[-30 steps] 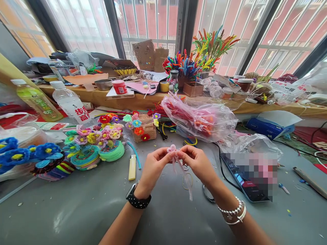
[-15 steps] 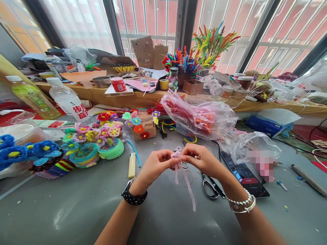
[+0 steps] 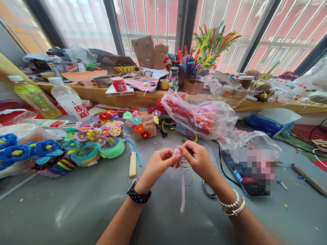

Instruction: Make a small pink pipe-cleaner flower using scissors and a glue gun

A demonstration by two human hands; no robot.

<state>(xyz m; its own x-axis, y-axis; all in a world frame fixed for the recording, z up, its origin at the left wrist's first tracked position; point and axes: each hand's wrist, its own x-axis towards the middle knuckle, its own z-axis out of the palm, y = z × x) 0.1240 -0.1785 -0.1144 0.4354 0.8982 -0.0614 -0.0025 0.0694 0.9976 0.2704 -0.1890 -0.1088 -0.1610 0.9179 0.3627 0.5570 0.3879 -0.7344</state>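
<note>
1. A pale pink pipe cleaner [image 3: 183, 190] was held above the grey table [image 3: 68, 207], in front of the person and between the two hands.
2. Its long free tail was hung downward from the fingers, its long axis close to vertical in the view and the loose end pointed toward the person's side of the table.
3. A shorter tail was seen just to the left of the long one, also pointed down and slanted slightly leftward.
4. The upper part was bunched into a small looped knot, partly hidden by the fingers; whether one stem or several had been used could not be told.
5. The surface was fuzzy and soft-looking, and the long tail was nearly straight, with a slight bend near its tip.
6. The knot was pinched between the thumb and fingers of the left hand [image 3: 159, 165].
7. It was also gripped from the other side by the right hand [image 3: 198, 160], with thumb and forefinger brought together on it.
8. A yellow lighter [image 3: 132, 164] was laid near the left hand, beside a blue pipe cleaner piece [image 3: 136, 149].
</note>
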